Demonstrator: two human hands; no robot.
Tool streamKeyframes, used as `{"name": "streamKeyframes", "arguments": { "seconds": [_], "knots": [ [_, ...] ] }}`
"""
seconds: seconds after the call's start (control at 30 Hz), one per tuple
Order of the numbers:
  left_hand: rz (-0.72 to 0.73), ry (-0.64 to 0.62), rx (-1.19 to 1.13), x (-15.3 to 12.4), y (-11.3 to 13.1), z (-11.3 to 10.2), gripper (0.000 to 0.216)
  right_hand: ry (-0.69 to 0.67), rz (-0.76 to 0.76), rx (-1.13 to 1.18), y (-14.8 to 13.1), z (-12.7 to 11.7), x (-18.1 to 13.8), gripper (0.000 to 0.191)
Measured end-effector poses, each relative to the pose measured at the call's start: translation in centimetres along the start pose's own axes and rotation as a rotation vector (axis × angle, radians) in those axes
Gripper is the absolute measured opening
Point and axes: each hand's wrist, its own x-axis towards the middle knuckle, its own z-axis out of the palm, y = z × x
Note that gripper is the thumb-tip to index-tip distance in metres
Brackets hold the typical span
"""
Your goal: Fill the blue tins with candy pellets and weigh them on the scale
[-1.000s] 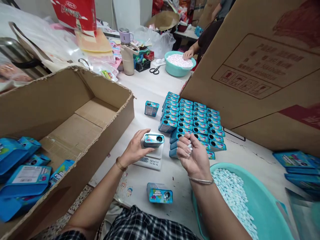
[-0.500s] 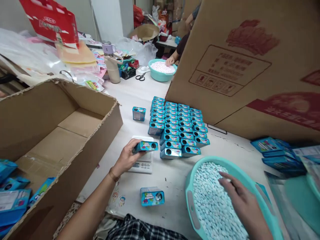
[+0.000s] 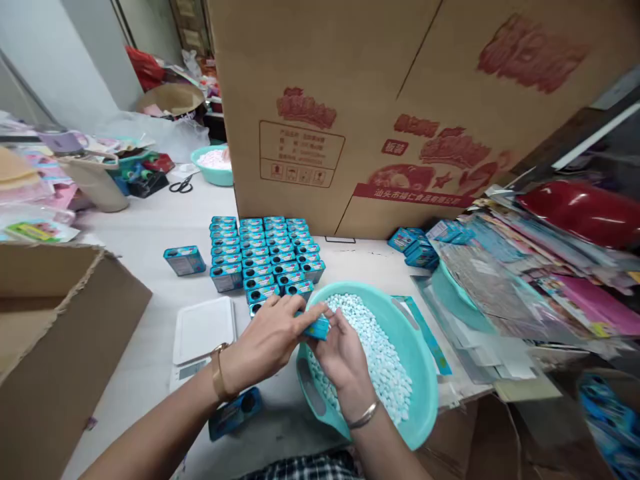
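Note:
My left hand (image 3: 275,328) is closed over a small blue candy box (image 3: 318,328), holding it tilted above the near left rim of a turquoise basin (image 3: 425,373). My right hand (image 3: 345,350) is cupped palm up against the far end of that box. Its fingers curl toward the box, and whatever they pinch is hidden. Pale blue candies (image 3: 383,360) lie heaped in the basin under both hands. Left of the basin is a white kitchen scale (image 3: 205,330) with a bare plate. Another blue box (image 3: 235,413) lies below my left wrist.
Packed rows of blue boxes (image 3: 273,253) stand behind my hands, with a single box (image 3: 184,260) to their left. A large carton (image 3: 310,60) walls off the back; an open carton (image 3: 100,333) sits at left. Bags and papers (image 3: 500,287) crowd the right. Scissors (image 3: 181,185) lie farther back.
My left hand has carried the box from above the scale rightward to the basin. My right hand has risen from the candies to meet the box. The view has turned right.

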Motion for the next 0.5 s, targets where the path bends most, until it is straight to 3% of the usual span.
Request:
{"name": "streamKeyframes", "arguments": {
  "seconds": [0.13,0.3,0.37,0.5],
  "knots": [
    [-0.033,0.063,-0.051,-0.2,-0.2,-0.1,0.059,0.074,-0.03,0.084,0.1,-0.4,-0.3,0.01],
    [-0.102,0.086,-0.284,-1.2,-0.7,-0.9,0.053,0.1,-0.001,0.065,-0.1,1.1,-0.6,0.019],
    [-0.158,0.12,-0.438,-2.0,-1.4,-0.1,0.044,0.14,0.023,0.06,0.0,1.5,-0.5,0.019],
    [-0.345,0.326,-0.702,-5.5,-4.1,2.4,0.037,0.14,0.088,0.083,0.2,1.8,-0.4,0.017]
  ]
}}
